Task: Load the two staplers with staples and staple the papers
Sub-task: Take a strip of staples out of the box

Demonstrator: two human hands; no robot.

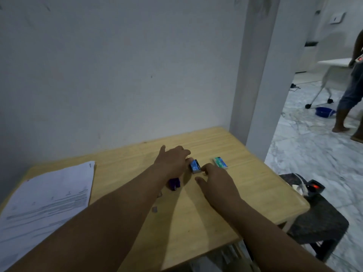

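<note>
On the wooden table (245, 193) a small blue staple box (194, 166) is pinched between both hands. My left hand (172, 159) grips its far left end with curled fingers. My right hand (216, 181) touches its near right end with the fingertips. A green staple box (220, 162) lies flat just to the right, apart from both hands. A dark purple stapler (174, 183) stands beside my left forearm, partly hidden by it. A stack of printed papers (45, 203) lies at the table's left. A few loose staple strips (155, 209) lie near my left arm.
A white wall stands right behind the table, with a pillar (253, 85) at its back right corner. A dark stool (316, 218) with a device showing a red light stands at the right. Farther right, another person (351, 91) stands near a wheeled white table and blue basin.
</note>
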